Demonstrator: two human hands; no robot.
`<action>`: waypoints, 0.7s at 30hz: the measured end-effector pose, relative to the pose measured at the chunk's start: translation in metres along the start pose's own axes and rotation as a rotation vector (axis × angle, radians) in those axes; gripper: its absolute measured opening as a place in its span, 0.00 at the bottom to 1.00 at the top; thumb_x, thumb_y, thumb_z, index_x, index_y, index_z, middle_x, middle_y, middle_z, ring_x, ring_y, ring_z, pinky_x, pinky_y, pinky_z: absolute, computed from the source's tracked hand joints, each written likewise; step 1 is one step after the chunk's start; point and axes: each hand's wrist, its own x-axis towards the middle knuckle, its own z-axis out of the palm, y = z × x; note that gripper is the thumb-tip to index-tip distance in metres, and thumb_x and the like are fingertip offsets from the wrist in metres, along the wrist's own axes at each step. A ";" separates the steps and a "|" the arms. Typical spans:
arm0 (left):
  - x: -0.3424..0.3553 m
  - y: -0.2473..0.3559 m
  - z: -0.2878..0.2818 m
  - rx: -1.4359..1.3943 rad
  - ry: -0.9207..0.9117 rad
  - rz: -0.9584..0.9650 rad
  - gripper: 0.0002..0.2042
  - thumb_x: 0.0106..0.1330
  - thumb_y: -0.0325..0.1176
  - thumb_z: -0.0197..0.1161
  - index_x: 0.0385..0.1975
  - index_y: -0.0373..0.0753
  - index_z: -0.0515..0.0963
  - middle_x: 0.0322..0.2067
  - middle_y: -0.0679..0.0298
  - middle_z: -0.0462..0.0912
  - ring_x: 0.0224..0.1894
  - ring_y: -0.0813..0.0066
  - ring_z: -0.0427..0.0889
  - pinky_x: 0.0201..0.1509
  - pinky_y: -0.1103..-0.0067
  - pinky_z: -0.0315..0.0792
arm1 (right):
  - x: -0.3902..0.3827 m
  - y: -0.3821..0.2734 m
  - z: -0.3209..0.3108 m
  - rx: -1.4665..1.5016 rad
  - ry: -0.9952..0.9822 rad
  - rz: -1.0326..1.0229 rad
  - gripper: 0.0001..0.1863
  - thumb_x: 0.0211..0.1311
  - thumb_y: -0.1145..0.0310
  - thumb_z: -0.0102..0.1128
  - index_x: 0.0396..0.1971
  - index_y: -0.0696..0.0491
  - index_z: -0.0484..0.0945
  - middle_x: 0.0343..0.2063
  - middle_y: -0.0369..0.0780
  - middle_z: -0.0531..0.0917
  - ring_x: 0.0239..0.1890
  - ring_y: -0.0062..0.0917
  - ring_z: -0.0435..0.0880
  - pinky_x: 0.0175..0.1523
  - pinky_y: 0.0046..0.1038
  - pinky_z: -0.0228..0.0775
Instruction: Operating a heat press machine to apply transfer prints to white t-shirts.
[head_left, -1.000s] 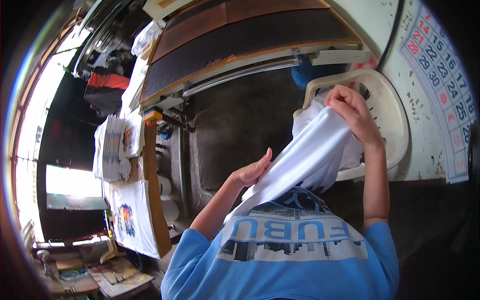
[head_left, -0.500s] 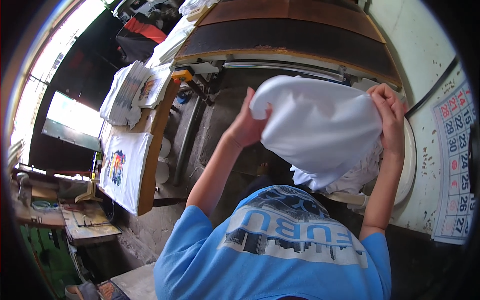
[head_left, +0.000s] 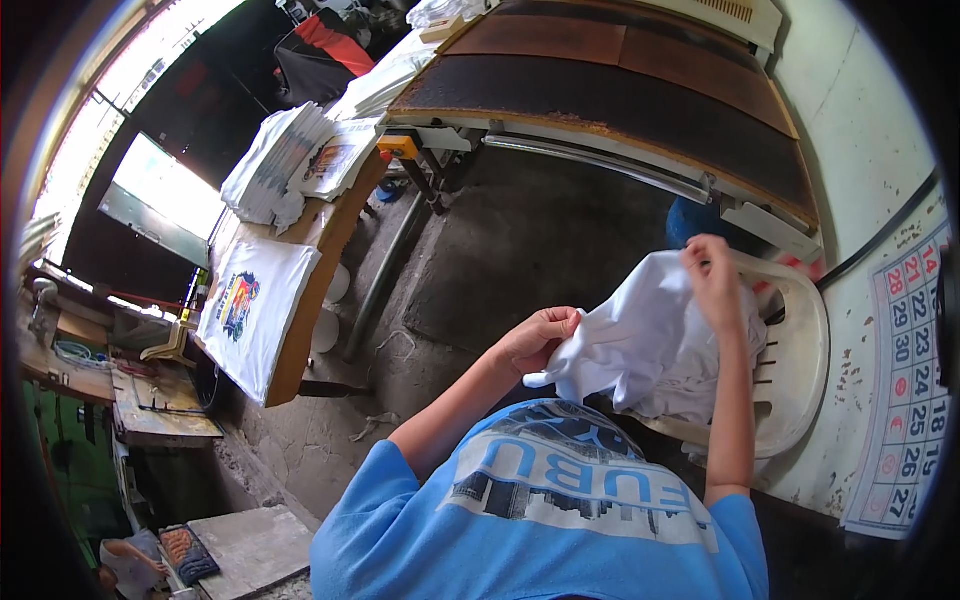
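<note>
A white cloth (head_left: 635, 315), bunched and draping in folds, hangs between my two hands in front of my body. My left hand (head_left: 545, 340) pinches its left edge between thumb and fingers. At its upper right edge is my right hand (head_left: 714, 280), raised higher, with curled fingers closed on the fabric. Directly under and behind it, more white cloth (head_left: 690, 385) lies heaped on the seat of a cream plastic chair (head_left: 798, 330). The folds hide where the held piece ends and the heap begins.
To the left, a wooden table (head_left: 318, 290) carries a flat printed white shirt (head_left: 258, 305) and a stack of white shirts (head_left: 265, 165). A dark-topped long table (head_left: 580, 95) with a metal roller (head_left: 600, 165) stands ahead. A calendar (head_left: 900, 390) hangs on the right wall.
Both hands have come down and closer together, bringing the white cloth from a raised, spread position to a bunched one over the chair. My left hand has moved from an open pose to a pinch.
</note>
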 end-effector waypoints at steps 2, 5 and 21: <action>0.000 0.002 0.011 0.013 0.064 0.042 0.09 0.53 0.37 0.62 0.27 0.39 0.74 0.24 0.67 0.76 0.26 0.79 0.75 0.34 0.80 0.72 | -0.016 -0.014 0.008 0.079 -0.352 0.207 0.10 0.56 0.66 0.52 0.23 0.57 0.69 0.17 0.32 0.72 0.21 0.15 0.68 0.27 0.17 0.62; 0.007 0.002 0.021 0.026 0.124 0.136 0.09 0.52 0.35 0.63 0.21 0.43 0.69 0.22 0.71 0.73 0.24 0.82 0.72 0.29 0.81 0.70 | -0.038 -0.052 0.019 0.598 -0.719 0.556 0.12 0.55 0.63 0.55 0.23 0.58 0.69 0.17 0.35 0.73 0.19 0.15 0.71 0.24 0.18 0.63; 0.022 0.083 0.014 -0.113 0.171 0.400 0.09 0.63 0.36 0.46 0.30 0.39 0.70 0.25 0.66 0.75 0.26 0.76 0.74 0.33 0.77 0.72 | 0.001 -0.055 0.045 0.943 -0.070 0.566 0.05 0.57 0.76 0.43 0.24 0.53 0.69 0.21 0.32 0.72 0.24 0.14 0.73 0.31 0.18 0.71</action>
